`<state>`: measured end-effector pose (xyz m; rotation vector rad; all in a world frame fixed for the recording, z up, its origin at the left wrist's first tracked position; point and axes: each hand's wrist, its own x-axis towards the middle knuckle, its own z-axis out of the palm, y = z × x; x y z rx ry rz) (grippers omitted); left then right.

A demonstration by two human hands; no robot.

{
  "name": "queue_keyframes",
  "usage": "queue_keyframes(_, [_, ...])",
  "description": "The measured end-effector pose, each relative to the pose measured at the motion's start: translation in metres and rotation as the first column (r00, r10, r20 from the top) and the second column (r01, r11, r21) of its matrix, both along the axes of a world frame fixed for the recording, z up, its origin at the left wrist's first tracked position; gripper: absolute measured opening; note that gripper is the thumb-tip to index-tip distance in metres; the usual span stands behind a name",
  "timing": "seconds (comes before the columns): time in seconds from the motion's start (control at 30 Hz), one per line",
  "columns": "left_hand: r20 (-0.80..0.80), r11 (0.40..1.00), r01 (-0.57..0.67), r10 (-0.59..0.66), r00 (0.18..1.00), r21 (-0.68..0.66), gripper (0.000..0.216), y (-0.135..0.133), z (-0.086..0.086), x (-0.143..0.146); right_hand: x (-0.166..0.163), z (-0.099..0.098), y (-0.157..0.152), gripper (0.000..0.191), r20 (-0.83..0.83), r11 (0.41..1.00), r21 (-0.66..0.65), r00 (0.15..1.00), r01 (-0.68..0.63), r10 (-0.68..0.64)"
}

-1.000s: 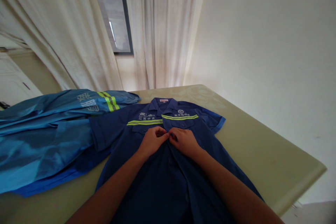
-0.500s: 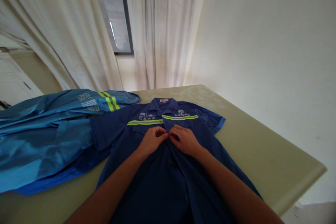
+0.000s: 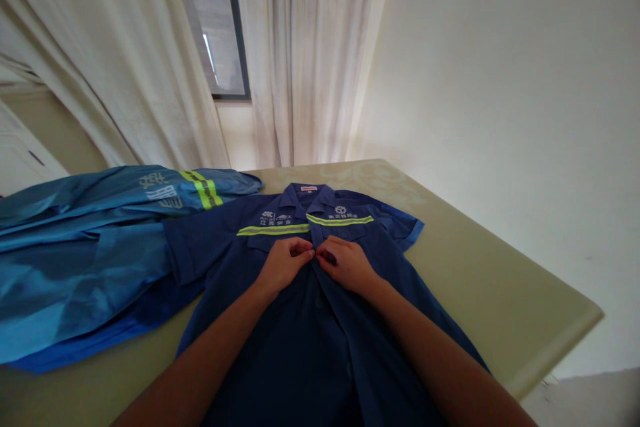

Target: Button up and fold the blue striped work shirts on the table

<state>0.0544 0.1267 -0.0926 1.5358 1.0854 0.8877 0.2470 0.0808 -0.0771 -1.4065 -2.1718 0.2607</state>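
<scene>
A dark blue short-sleeved work shirt (image 3: 280, 347) lies face up, its collar pointing away from me. Yellow-green reflective strips and pale lettering run across its chest. At the front opening, just below the strips, my left hand (image 3: 286, 263) pinches one edge of the shirt between thumb and fingers. My right hand (image 3: 347, 265) pinches the opposite front edge, its fingertips nearly touching those of the left. Whatever small part sits between the fingertips is hidden. Below the hands the shirt front hangs partly apart.
Lighter blue garments (image 3: 85, 260) with a yellow-green strip lie heaped to the left, touching the shirt's sleeve. Under everything is a pale yellow-green table (image 3: 480, 280), its corner at right. Behind it hang cream curtains (image 3: 325, 60) by a window, with a white wall (image 3: 500, 80) to the right.
The view has shifted slightly, so everything sits a little further left. Both hands keep their pinch at the same place on the shirt front.
</scene>
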Motion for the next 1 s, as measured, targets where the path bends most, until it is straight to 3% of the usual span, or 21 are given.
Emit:
queue_keyframes(0.1, [-0.017, 0.998, 0.043, -0.042, 0.999, 0.042, 0.023, 0.004, -0.002, -0.003, -0.002, -0.002, 0.001, 0.005, -0.017, 0.999, -0.009, 0.999, 0.049, -0.049])
queue_keyframes(0.2, [-0.032, 0.980, 0.185, -0.183, 0.983, 0.074, 0.023, 0.006, 0.000, -0.007, -0.004, -0.006, 0.004, 0.005, -0.114, 0.991, -0.066, 0.986, 0.117, -0.124])
queue_keyframes(0.3, [-0.102, 0.953, 0.288, -0.278, 0.955, 0.095, 0.027, 0.004, 0.003, -0.010, -0.002, -0.008, 0.008, 0.007, -0.239, 0.981, -0.163, 0.961, 0.103, -0.141])
queue_keyframes(0.43, [-0.198, 0.960, 0.232, -0.199, 0.960, 0.160, 0.019, -0.003, 0.008, -0.007, 0.003, -0.008, 0.011, 0.005, -0.346, 0.974, -0.227, 0.935, 0.000, -0.081])
queue_keyframes(0.77, [-0.166, 0.969, 0.121, -0.086, 0.982, 0.214, 0.013, -0.009, 0.009, -0.003, 0.009, -0.009, 0.010, 0.010, -0.489, 0.939, -0.315, 0.871, -0.137, -0.038])
queue_keyframes(1.0, [-0.177, 0.964, 0.063, -0.017, 0.984, 0.258, 0.010, -0.013, 0.008, 0.000, 0.011, -0.004, 0.010, 0.001, -0.358, 0.994, -0.084, 0.933, -0.064, 0.030])
